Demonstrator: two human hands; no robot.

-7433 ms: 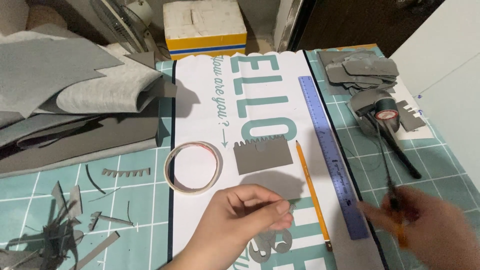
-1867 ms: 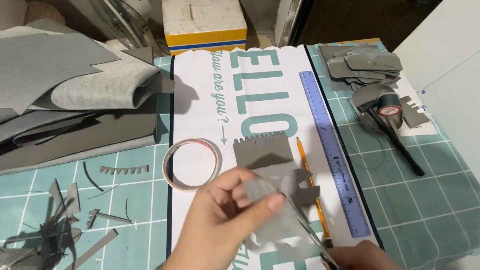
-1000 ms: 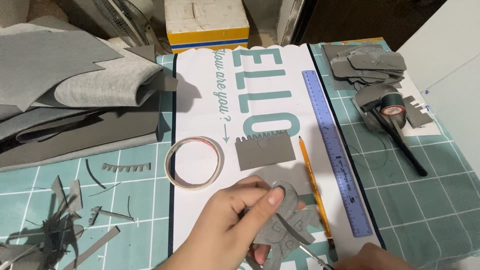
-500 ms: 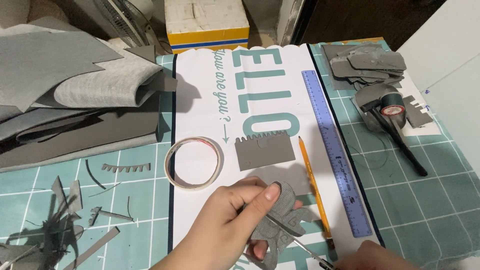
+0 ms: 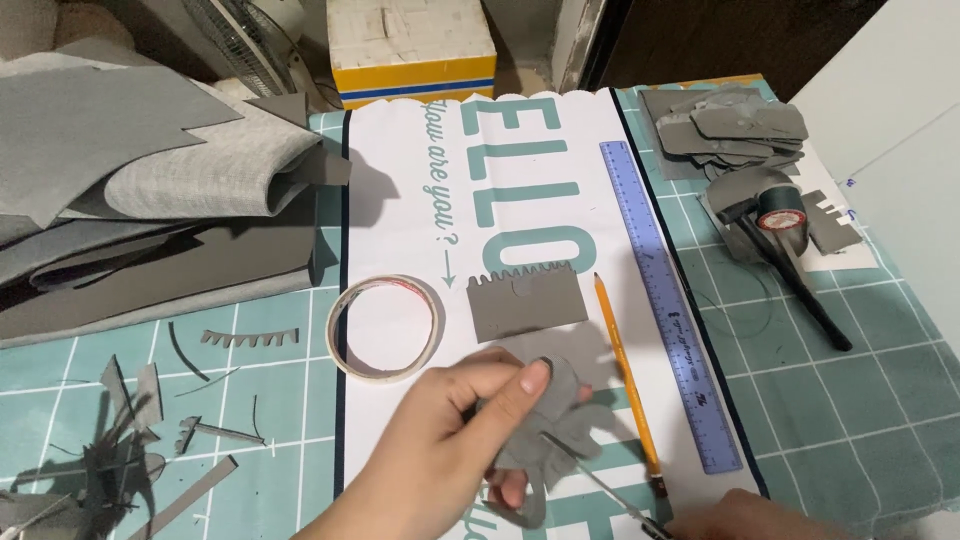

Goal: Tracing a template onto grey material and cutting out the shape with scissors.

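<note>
My left hand (image 5: 455, 445) pinches a small grey cut-out piece (image 5: 548, 420) low in the middle of the view, over a white printed sheet (image 5: 400, 220). My right hand (image 5: 745, 518) shows only at the bottom edge and holds scissors (image 5: 600, 488) whose blades reach into the grey piece. Just beyond lies a grey toothed rectangle (image 5: 526, 299). A tape roll (image 5: 387, 327) lies left of it. A yellow pencil (image 5: 625, 375) and a blue ruler (image 5: 670, 300) lie to the right.
Folded grey fabric and sheets (image 5: 140, 190) are piled at far left. Grey offcuts (image 5: 130, 440) litter the teal cutting mat (image 5: 850, 400). A stack of grey cut shapes (image 5: 730, 125), a small tape roll (image 5: 782, 218) and a black tool (image 5: 795, 285) sit at right. A yellow and white box (image 5: 410, 50) stands behind.
My right hand came back from the right with scissors and cut into the grey piece. My left hand lifted and turned that piece. The view shifted slightly.
</note>
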